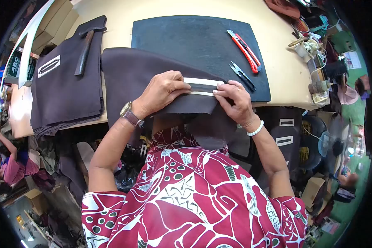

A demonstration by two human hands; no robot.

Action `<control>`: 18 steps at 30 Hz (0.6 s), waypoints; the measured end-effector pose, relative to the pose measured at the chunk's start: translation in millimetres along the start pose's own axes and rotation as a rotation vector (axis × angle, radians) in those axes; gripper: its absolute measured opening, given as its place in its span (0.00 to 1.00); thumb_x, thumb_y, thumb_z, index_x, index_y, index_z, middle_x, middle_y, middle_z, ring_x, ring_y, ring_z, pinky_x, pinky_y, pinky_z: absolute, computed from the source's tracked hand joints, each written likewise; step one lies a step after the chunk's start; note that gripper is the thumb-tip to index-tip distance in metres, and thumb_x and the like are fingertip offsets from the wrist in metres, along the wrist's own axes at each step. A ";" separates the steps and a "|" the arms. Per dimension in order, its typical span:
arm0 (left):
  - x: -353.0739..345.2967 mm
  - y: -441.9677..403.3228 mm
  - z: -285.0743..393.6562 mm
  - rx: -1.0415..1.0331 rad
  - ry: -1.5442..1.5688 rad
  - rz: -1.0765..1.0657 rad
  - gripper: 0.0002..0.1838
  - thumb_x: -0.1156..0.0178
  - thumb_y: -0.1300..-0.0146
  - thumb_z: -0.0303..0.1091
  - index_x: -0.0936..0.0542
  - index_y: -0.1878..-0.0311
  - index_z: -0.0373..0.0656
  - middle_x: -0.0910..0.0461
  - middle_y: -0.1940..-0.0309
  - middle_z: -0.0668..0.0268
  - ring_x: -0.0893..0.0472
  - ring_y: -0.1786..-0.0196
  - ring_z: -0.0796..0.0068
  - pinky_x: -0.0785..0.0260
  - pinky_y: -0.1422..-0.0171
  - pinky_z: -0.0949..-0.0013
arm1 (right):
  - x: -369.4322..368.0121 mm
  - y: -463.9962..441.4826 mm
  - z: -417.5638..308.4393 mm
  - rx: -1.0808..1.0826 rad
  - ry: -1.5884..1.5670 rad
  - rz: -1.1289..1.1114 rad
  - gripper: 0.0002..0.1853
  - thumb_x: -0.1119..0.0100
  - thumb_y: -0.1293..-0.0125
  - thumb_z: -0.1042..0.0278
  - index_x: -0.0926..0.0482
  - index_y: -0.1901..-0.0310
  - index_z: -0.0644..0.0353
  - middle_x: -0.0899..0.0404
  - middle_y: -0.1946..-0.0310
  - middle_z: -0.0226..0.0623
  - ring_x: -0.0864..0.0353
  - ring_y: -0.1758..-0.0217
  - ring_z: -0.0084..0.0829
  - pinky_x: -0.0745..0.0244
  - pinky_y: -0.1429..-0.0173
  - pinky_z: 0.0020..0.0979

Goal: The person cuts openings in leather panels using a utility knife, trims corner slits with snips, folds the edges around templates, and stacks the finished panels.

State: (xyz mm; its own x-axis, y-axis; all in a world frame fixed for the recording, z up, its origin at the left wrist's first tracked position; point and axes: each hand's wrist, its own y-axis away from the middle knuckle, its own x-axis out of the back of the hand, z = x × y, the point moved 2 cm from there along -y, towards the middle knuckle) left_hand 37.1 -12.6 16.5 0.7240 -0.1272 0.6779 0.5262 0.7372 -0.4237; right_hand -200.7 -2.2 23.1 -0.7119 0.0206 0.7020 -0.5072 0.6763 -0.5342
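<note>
A dark brown sheet of fabric or leather lies over the near edge of the table and partly on a black mat. White strips frame a dark slot in it. My left hand pinches the left end of this framed slot. At its right end, the thumb and fingers of my right hand are closed on the same piece. The piece's near edge hangs toward my lap. What lies beneath the fingertips is hidden.
Red utility knife and small thread snips rest on the mat. Left stands a stack of dark pieces with a hammer on top. A small machine is at the table's right edge. Another person is far left.
</note>
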 end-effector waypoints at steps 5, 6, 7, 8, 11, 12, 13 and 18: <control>-0.8 0.7 1.6 -0.080 -0.076 0.036 0.07 0.35 0.50 0.26 0.17 0.66 0.43 0.24 0.73 0.65 0.23 0.69 0.67 0.30 0.65 0.66 | -8.4 -11.0 -5.2 -0.566 -0.235 0.065 0.14 0.38 0.45 0.76 0.23 0.55 0.64 0.21 0.73 0.37 0.20 0.68 0.31 0.28 0.57 0.31; -0.4 0.6 1.8 -0.082 -0.076 0.033 0.07 0.35 0.50 0.26 0.17 0.66 0.43 0.24 0.73 0.65 0.23 0.69 0.67 0.30 0.65 0.66 | -13.9 -11.6 -4.2 -0.454 -0.125 0.107 0.16 0.37 0.47 0.76 0.23 0.54 0.63 0.24 0.77 0.36 0.23 0.70 0.32 0.30 0.60 0.32; -0.2 0.9 1.8 -0.082 -0.079 0.031 0.07 0.35 0.50 0.26 0.17 0.66 0.43 0.24 0.73 0.65 0.23 0.69 0.67 0.30 0.65 0.66 | -15.4 -13.6 -6.0 -0.353 0.015 0.077 0.17 0.36 0.48 0.76 0.23 0.54 0.61 0.25 0.75 0.35 0.24 0.67 0.33 0.31 0.59 0.32; 0.1 1.5 1.5 -0.080 -0.083 0.030 0.07 0.35 0.50 0.26 0.17 0.66 0.43 0.24 0.73 0.65 0.23 0.69 0.67 0.30 0.65 0.66 | -17.3 -12.3 -6.3 -0.335 0.090 0.031 0.18 0.36 0.48 0.73 0.23 0.53 0.60 0.24 0.71 0.36 0.24 0.63 0.34 0.32 0.56 0.33; -0.1 1.5 1.8 -0.103 -0.113 0.041 0.07 0.35 0.51 0.27 0.17 0.66 0.44 0.24 0.73 0.66 0.23 0.69 0.68 0.30 0.66 0.66 | -24.4 -16.0 -14.6 -0.241 0.222 0.000 0.19 0.38 0.46 0.68 0.24 0.51 0.58 0.25 0.62 0.37 0.26 0.54 0.37 0.34 0.48 0.36; -0.5 1.6 1.2 -0.110 -0.117 0.035 0.07 0.35 0.50 0.27 0.17 0.66 0.44 0.25 0.74 0.66 0.24 0.69 0.68 0.30 0.66 0.66 | -28.1 -19.4 -18.4 -0.205 0.254 0.009 0.19 0.38 0.45 0.66 0.25 0.50 0.57 0.25 0.59 0.38 0.27 0.51 0.38 0.35 0.46 0.38; -0.2 0.0 1.6 -0.117 -0.139 0.038 0.06 0.35 0.49 0.28 0.17 0.66 0.43 0.25 0.73 0.67 0.24 0.69 0.68 0.31 0.65 0.66 | -34.2 -23.2 -21.6 -0.200 0.273 -0.023 0.21 0.39 0.44 0.63 0.27 0.48 0.55 0.27 0.55 0.38 0.30 0.46 0.39 0.38 0.41 0.40; 16.4 5.0 4.2 -0.081 -0.267 -0.053 0.06 0.37 0.47 0.34 0.18 0.68 0.43 0.25 0.72 0.67 0.24 0.66 0.68 0.35 0.59 0.66 | -46.8 -32.7 -22.7 -0.223 0.471 -0.056 0.28 0.38 0.45 0.55 0.30 0.42 0.53 0.31 0.47 0.38 0.37 0.37 0.42 0.46 0.35 0.51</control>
State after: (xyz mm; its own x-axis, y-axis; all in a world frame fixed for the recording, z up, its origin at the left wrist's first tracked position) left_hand 49.8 -8.2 28.1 0.5570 0.0229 0.8302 0.6023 0.6772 -0.4228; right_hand -139.8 -8.6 18.4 -0.3649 0.2741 0.8898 -0.3857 0.8253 -0.4124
